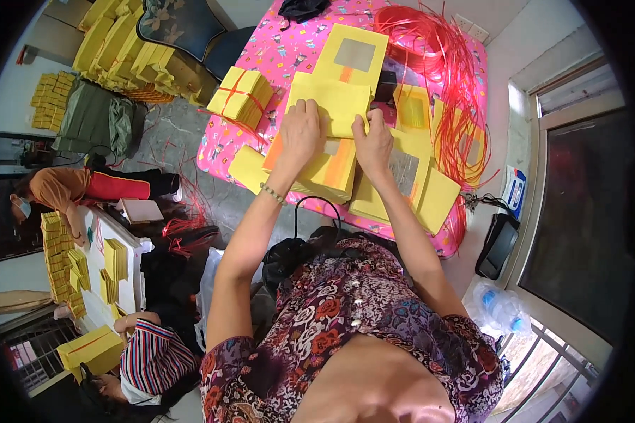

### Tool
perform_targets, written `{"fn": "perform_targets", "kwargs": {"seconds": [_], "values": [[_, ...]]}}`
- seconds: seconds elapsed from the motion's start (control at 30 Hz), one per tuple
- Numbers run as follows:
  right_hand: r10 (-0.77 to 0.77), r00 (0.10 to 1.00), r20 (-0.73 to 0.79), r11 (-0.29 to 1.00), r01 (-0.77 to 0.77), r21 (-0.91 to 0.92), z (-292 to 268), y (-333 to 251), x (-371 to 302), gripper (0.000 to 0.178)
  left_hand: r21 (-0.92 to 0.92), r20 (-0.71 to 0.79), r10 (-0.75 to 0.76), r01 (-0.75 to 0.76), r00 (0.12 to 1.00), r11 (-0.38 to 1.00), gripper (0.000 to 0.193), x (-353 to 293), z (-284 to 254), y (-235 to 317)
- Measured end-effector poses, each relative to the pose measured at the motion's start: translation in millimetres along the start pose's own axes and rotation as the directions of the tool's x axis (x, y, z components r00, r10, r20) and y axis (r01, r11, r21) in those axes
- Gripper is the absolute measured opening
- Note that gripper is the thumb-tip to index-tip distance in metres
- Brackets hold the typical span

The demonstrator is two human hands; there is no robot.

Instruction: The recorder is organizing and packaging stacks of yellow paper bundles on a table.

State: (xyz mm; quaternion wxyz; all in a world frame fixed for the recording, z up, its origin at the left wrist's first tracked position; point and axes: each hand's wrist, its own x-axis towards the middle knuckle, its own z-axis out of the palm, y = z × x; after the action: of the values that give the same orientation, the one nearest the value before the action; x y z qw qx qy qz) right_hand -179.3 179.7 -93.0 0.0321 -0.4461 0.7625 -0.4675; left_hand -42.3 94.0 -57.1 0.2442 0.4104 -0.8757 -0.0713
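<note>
Flowered shirt; pink tablecloth beyond.
Left hand lies on yellow paper, grasp unclear; right hand pinches its edge.

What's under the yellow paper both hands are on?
A yellow stack with orange bands juts out nearside, beneath the yellow paper. The paper, left hand and right hand hide the rest of its top.

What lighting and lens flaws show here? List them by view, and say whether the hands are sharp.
Head view: fisheye curvature, black corners; head view: left hand and right hand look reasonably sharp; head view: window pane dark, with a faint reddish patch, perhaps a reflection.
</note>
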Motion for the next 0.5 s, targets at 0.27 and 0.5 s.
{"fn": "perform_targets", "kwargs": {"seconds": [0.27, 0.5], "values": [[0.017, 1.0, 0.015, 1.0, -0.017, 0.01, -2, 1, 1, 0.024, 0.107, 0.002, -0.026, 0.026, 1.0, 0.994, 0.042, -12, -6, 17], [-0.01, 1.0, 0.014, 0.999, 0.009, 0.035, 9, 7, -2, 0.023, 0.141, -0.058, -0.149, 0.156, 0.987, 0.978, 0.05, -19, 2, 23]]}}
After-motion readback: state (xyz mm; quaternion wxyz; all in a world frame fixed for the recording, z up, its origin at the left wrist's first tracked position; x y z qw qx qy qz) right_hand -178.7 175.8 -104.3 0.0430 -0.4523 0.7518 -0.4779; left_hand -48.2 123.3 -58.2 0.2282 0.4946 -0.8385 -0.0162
